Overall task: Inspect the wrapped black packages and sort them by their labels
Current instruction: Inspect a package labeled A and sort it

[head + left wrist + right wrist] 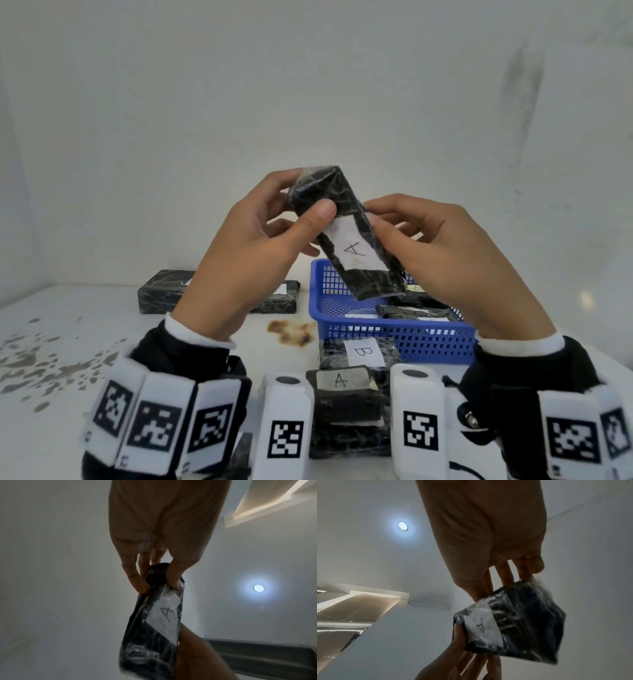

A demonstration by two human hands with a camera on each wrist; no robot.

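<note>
Raised in front of me is a black package wrapped in clear film [346,233], its white label marked "A" facing me. My left hand [260,240] grips its upper end, thumb on the front face. My right hand [442,246] holds its right edge, thumb by the label. The left wrist view shows the same package [154,622] pinched between thumb and fingers [173,577]. In the right wrist view the package [513,626] hangs below my right fingers [506,574].
A blue mesh basket [411,339] on the white table holds several black packages. In front of it lie a package labelled "B" [363,351] and one labelled "A" [342,380], stacked on others. Two more packages [164,291] lie at the back left. A brown stain [291,332] marks the table.
</note>
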